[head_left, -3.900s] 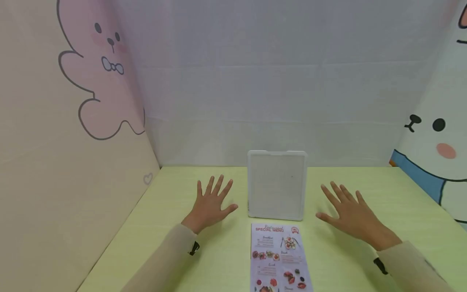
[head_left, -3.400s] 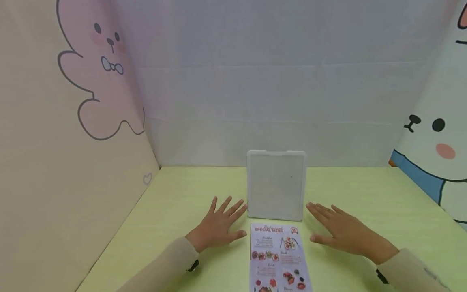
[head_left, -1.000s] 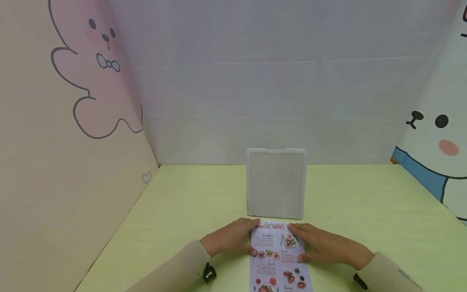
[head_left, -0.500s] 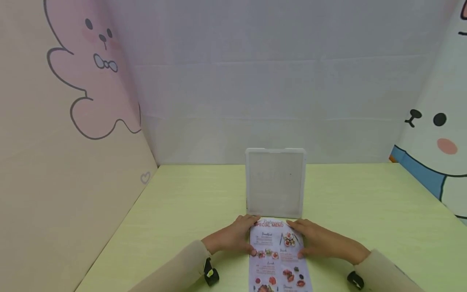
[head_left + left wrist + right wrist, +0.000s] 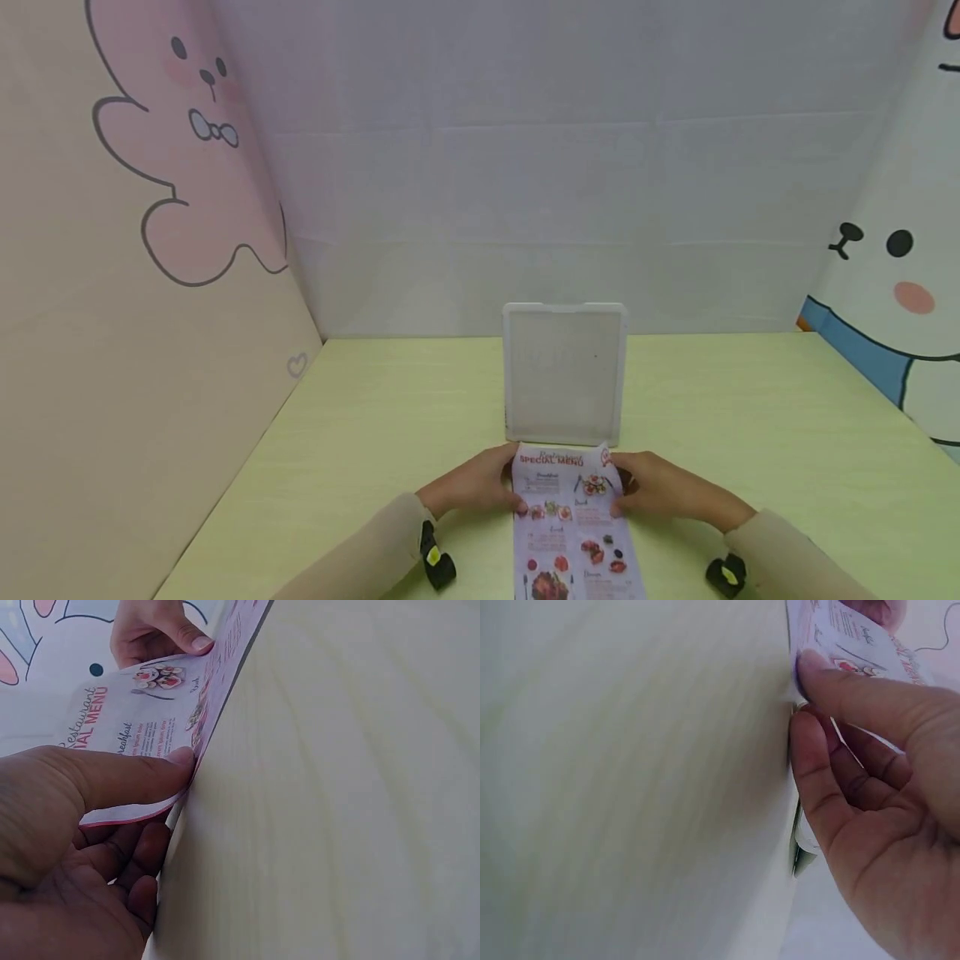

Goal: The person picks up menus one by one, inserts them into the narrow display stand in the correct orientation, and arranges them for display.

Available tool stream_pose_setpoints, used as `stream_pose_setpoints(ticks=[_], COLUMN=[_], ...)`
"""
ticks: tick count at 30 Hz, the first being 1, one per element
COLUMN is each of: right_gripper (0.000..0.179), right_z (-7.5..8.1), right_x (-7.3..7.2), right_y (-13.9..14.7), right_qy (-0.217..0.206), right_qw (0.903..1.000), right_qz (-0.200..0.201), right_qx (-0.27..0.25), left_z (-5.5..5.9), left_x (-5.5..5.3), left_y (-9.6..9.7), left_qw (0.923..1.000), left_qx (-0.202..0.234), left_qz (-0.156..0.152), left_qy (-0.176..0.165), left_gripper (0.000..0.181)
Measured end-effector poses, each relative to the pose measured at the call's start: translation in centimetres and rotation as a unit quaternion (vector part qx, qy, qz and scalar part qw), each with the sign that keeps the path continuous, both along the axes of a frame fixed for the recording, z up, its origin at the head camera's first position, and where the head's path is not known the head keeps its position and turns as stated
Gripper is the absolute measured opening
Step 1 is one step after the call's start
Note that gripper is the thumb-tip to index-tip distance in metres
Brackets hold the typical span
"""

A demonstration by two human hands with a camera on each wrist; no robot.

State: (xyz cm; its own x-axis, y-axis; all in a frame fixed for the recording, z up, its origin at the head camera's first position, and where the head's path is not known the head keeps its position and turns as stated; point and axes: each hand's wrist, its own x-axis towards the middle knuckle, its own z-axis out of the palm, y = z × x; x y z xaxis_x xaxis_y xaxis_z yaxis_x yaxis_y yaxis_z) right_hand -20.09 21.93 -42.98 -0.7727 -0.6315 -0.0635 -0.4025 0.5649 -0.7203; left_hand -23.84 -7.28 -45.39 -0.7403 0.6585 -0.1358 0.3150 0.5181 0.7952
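A printed paper menu (image 5: 555,533) with red "Special Menu" lettering and food pictures lies lengthwise on the table, its far end curled up slightly. My left hand (image 5: 472,482) pinches its left edge, thumb on the printed face and curled fingers underneath, as the left wrist view shows on the menu (image 5: 112,712). At the opposite edge, my right hand (image 5: 667,487) holds the paper the same way. In the right wrist view this right hand (image 5: 892,802) has its thumb over the menu (image 5: 847,637) and its fingers below. The near end of the menu runs out of the head view.
A white-framed, flat panel (image 5: 564,375) stands upright just beyond the menu's far end. The pale yellow table (image 5: 390,400) reaches back to a white cloth (image 5: 465,183). Cartoon-printed cloths hang at left (image 5: 217,183) and right (image 5: 892,267).
Both hands, at first spread above the table on either side, have come inward and down and taken hold of the menu's edges. Its far end has lifted and bent.
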Motion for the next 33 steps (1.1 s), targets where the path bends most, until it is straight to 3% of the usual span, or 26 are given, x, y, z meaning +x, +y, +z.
stream_pose_setpoints(ticks=[9,17,21,33], right_gripper=[0.021,0.021,0.025,0.031], right_z=[-0.63,-0.57,-0.44,-0.24], right_x=[-0.48,-0.62,-0.64,-0.77], right_y=[0.59,0.66,0.59,0.50], right_qy=[0.008,0.005,0.002,-0.061], right_qw=[0.9999,0.9996,0.9993,0.9952], right_qz=[0.001,0.011,0.016,0.016], right_qx=[-0.010,-0.027,-0.033,-0.074], left_z=[-0.25,-0.28,-0.22,0.07], left_x=[-0.33,-0.37,-0.40,-0.68], left_y=[-0.42,-0.62,-0.65,-0.69], left_qw=[0.9995,0.9970,0.9959,0.9976], left_qx=[0.029,0.055,0.065,0.053], left_qz=[0.003,0.022,0.020,0.014], left_qy=[-0.010,-0.048,-0.060,-0.043], left_gripper=[0.040,0.019,0.016,0.020])
